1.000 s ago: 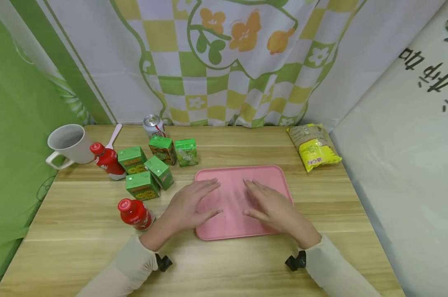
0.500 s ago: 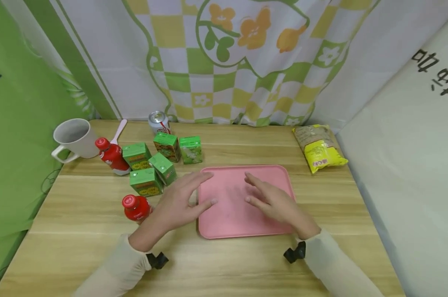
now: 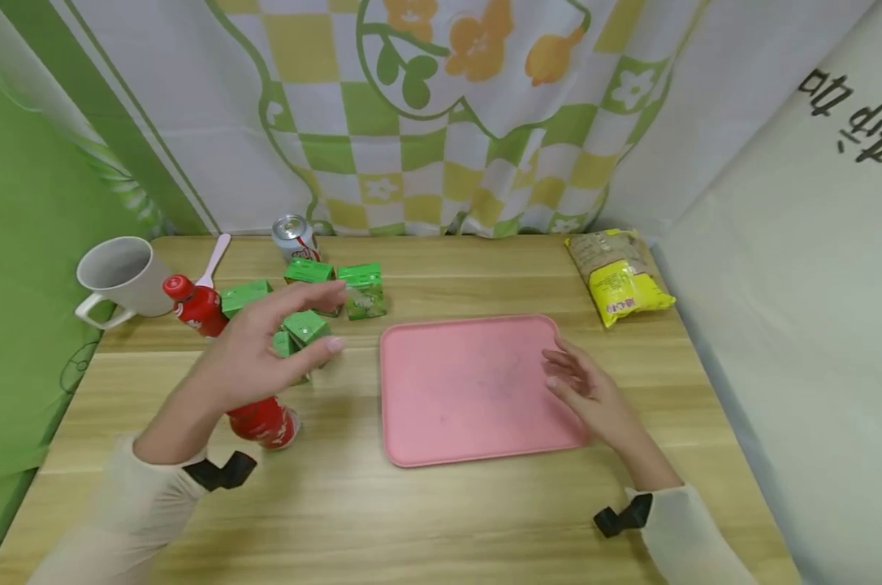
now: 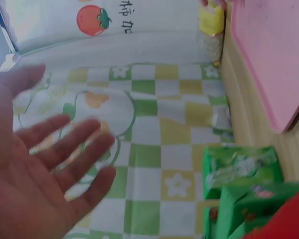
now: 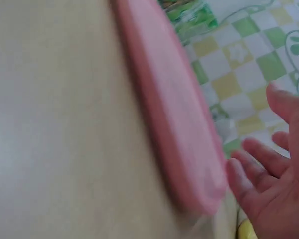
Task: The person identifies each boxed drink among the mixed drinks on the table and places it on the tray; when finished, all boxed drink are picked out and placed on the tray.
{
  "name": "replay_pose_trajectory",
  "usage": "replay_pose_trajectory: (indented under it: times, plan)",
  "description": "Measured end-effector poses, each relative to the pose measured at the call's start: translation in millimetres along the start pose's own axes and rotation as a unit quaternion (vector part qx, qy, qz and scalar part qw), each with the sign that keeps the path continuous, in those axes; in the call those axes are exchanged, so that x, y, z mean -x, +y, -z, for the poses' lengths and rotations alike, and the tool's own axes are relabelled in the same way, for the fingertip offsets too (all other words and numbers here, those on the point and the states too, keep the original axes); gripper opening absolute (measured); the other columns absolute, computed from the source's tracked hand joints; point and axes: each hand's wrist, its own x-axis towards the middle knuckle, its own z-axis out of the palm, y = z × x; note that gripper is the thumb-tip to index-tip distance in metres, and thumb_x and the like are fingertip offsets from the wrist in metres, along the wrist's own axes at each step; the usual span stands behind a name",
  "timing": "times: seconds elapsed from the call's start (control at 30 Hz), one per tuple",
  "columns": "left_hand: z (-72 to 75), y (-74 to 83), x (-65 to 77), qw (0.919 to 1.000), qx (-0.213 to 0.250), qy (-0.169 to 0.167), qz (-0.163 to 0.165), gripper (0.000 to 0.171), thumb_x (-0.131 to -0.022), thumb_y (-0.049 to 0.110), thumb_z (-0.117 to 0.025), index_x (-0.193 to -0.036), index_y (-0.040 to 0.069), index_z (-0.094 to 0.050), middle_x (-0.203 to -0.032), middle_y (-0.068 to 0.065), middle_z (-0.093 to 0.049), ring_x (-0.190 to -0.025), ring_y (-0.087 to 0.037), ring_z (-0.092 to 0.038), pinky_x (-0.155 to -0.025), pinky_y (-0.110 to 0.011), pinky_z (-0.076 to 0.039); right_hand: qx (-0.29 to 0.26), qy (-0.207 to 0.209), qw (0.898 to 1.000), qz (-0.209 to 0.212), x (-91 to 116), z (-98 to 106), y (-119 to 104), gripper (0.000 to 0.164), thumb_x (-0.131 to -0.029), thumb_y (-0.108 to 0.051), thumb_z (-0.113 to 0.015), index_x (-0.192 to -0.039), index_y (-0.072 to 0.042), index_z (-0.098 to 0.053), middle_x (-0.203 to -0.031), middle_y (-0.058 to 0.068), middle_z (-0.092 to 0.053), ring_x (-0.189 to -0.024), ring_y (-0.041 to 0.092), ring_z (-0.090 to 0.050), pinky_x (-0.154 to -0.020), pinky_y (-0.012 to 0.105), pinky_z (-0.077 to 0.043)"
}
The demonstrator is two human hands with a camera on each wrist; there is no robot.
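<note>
Hands well apart, both holding nothing. Left hand (image 3: 254, 349): fingers extended, thumb spread well away from them; it hovers over the green rectangular cartons (image 3: 307, 327) and partly hides them. Nearest its wrist, a red bottle (image 3: 261, 422), top hidden by the hand. Right hand (image 3: 590, 398): fingers loosely bent, thumb apart, fingertips at the right end of the tray; contact cannot be told from either view.

Flat pink rectangular tray (image 3: 470, 390) lies on the table in front of the person, between the hands. Long axis runs left to right, right end slightly farther from the person.

Materials: tray smooth, rounded corners, low raised rim. Table (image 3: 441, 520) pale, wood-grained. Cartons box-shaped, printed. Crinkled yellow-and-brown bag (image 3: 624, 280) at far right; white handled mug (image 3: 130, 280) at far left. Checked green, yellow and white cloth (image 3: 448, 146) hangs behind.
</note>
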Motion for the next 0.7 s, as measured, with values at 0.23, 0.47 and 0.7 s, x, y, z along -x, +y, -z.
replay_pose_trajectory:
  times: [0.23,0.47,0.7]
  plan:
    - [41.8,-11.4,-21.7,0.9911,0.063,-0.117,-0.005,0.06,-0.094,0.0,-0.069,-0.149,0.019,-0.052,-0.132,0.004,-0.064,-0.12,-0.019,-0.059,-0.1,-0.026,-0.043,0.038,0.039,0.998,-0.037,17.1,5.2,15.3,0.073,-0.095,-0.009,-0.073,-0.157,-0.006,-0.034,-0.153,0.022,-0.041,-0.132,0.042,-0.047,-0.102,0.043,-0.047]
    - [51.5,-41.3,-60.2,0.9862,0.062,-0.152,0.024,0.052,-0.1,0.005,-0.062,-0.149,0.016,-0.051,-0.131,-0.006,-0.064,-0.118,-0.023,-0.06,-0.099,-0.029,-0.045,0.056,0.038,0.996,-0.05,18.4,3.5,25.8,0.082,-0.094,-0.013,-0.076,-0.16,-0.007,-0.027,-0.158,0.021,-0.033,-0.139,0.042,-0.04,-0.108,0.052,-0.038]
    - [45.7,-53.9,-87.6,0.9714,0.07,-0.211,0.083,0.049,-0.104,0.019,-0.059,-0.152,0.02,-0.047,-0.135,0.0,-0.06,-0.124,-0.023,-0.055,-0.097,-0.032,-0.046,0.15,0.052,0.987,-0.016,17.9,-10.3,34.1,0.086,-0.092,-0.021,-0.078,-0.161,-0.01,-0.026,-0.164,0.016,-0.025,-0.147,0.04,-0.025,-0.113,0.064,-0.023]
